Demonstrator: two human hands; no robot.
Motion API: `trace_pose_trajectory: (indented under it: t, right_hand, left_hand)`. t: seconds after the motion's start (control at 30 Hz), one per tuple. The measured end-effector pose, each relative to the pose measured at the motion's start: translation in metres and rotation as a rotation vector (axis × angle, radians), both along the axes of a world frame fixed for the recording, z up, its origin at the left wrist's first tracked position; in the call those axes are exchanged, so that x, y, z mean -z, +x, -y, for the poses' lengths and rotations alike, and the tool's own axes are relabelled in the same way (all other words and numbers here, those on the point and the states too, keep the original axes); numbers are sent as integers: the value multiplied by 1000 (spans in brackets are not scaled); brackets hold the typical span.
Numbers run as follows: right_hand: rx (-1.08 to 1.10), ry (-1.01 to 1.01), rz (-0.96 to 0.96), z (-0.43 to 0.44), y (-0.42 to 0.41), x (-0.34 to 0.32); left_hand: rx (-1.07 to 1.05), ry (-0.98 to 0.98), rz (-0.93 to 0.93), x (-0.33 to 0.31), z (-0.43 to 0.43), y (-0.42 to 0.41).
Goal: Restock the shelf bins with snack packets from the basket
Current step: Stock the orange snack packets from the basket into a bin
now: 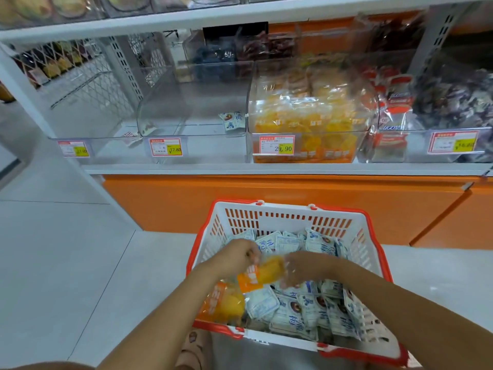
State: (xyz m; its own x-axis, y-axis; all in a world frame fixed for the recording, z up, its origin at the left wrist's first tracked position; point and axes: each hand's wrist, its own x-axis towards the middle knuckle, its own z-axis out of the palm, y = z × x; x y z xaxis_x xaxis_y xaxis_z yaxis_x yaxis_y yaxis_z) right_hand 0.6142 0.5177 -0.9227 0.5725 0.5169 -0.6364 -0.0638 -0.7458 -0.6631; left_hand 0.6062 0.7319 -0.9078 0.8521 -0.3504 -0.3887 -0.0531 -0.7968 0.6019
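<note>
Left hand (237, 259) pinches an orange packet (262, 273) above the basket (346, 210) of white packets (288, 308); the blurred right hand's (298, 268) grip is unclear. Price tags read 17.80 (166, 147) and 29.90 (277, 145).

Long white shelf (266, 169), row of clear bins (186, 108) on it

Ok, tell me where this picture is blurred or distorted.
Head view: the left hand, right hand and the orange packet between them are motion-smeared; wide-angle distortion bows the upper shelf edge; the clear bin fronts show soft glare; the 29.90 price tag is readable.
</note>
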Motion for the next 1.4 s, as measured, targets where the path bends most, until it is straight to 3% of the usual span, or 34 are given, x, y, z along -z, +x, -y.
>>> trace_pose_trajectory:
  t: [0.17, 0.27, 0.33, 0.47, 0.6, 0.67, 0.83, 1.0, 1.2, 1.4]
  right_hand:
    - [252, 278, 195, 20, 47, -94]
    - [292, 323, 370, 35, 64, -157]
    - [299, 289, 536, 46, 71, -199]
    - [286, 90, 980, 74, 91, -268]
    - [220, -210, 1171, 96, 112, -288]
    - [159, -312, 1199, 101, 119, -282]
    - [163, -344, 1235, 104, 130, -274]
    - [61, -527, 1082, 96, 133, -249]
    - [119, -367, 945, 97, 132, -240]
    - [159, -510, 890, 75, 134, -222]
  left_hand:
    - [-245, -402, 257, -63, 14, 21]
    - [-269, -610, 343, -102, 31, 32]
    - [-241, -568, 451, -124, 42, 38]
    - [-124, -229, 718, -153, 56, 57]
    - [30, -44, 764, -167, 80, 83]
    - [70, 5, 757, -166, 90, 96]
    - [75, 22, 773, -160, 97, 117]
    - [61, 5, 759, -156, 95, 115]
    - [74, 27, 729, -153, 95, 111]
    - [59, 5, 698, -158, 99, 105]
